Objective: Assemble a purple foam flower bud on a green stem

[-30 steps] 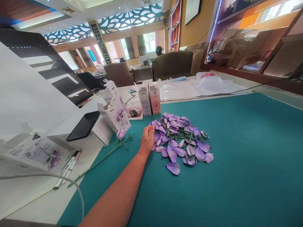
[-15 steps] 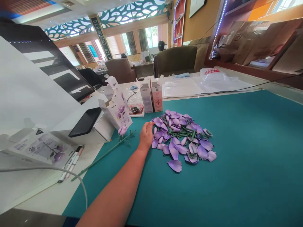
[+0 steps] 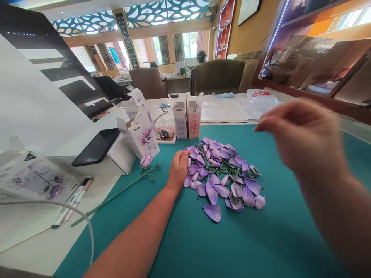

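Observation:
A heap of purple plastic petals and small green parts lies on the teal mat. At the heap's left edge rests my left hand, its thumb and fingers curled together against the petals; whatever they may hold is hidden. My right hand is raised over the mat's right side, apart from the heap. Motion smears its bent fingers, so I cannot tell whether anything is in them. Left of my left hand lies an assembled flower with a lilac bud and a long green stem.
Open flower boxes stand behind the flower, with a purple box and a pink box near the mat's back edge. A black phone lies on a white box. Markers and a cable are at left.
My right hand has come into view from the right. My left hand stays at the heap's left edge. The view has shifted slightly.

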